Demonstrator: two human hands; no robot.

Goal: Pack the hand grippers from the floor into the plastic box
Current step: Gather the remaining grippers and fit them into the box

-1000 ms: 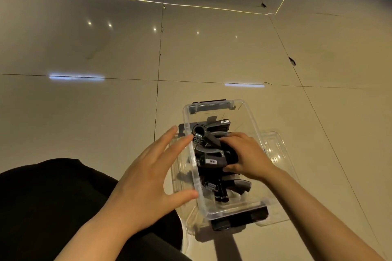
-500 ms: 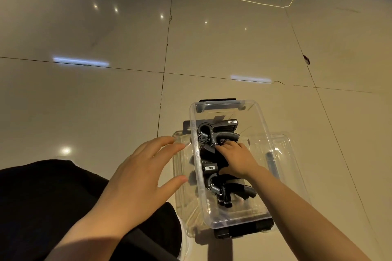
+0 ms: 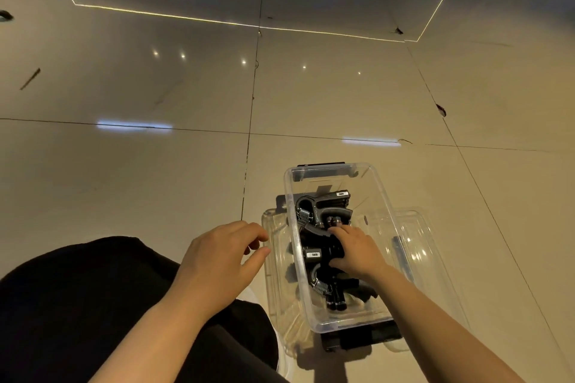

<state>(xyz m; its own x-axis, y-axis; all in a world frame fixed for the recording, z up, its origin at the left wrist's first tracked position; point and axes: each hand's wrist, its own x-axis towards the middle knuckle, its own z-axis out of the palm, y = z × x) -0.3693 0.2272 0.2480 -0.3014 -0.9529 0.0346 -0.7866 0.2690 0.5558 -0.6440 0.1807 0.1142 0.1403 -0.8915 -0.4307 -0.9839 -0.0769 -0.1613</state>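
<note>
The floor (image 3: 155,180) is stretching out in glossy beige tiles with dark grout lines, catching reflections of ceiling lights and a thin bright line near the top. At lower left, the person's leg (image 3: 77,305), clad in black, is filling the corner. A clear lid (image 3: 420,242) is lying flat on the tiles, and the box (image 3: 382,196) is sitting on top of it, its long side running away from the person, with a black latch showing at its far end and another at its near end. Inside the box, the grippers (image 3: 323,211) are lying in a dark pile along the left half, their coiled springs and grey handles overlapping; one is lying at the far end, another at the near end, and more are sitting between them under the right hand. The left hand (image 3: 217,261) is hovering just outside the box's left wall, holding nothing, its fingers loosely bent with the tips close to the wall; whether they are touching it is not clear. The right hand (image 3: 354,250) is reaching down into the box, its fingers curling over the gripper in the middle of the pile and grasping it, the forearm crossing the near right corner of the box.
</note>
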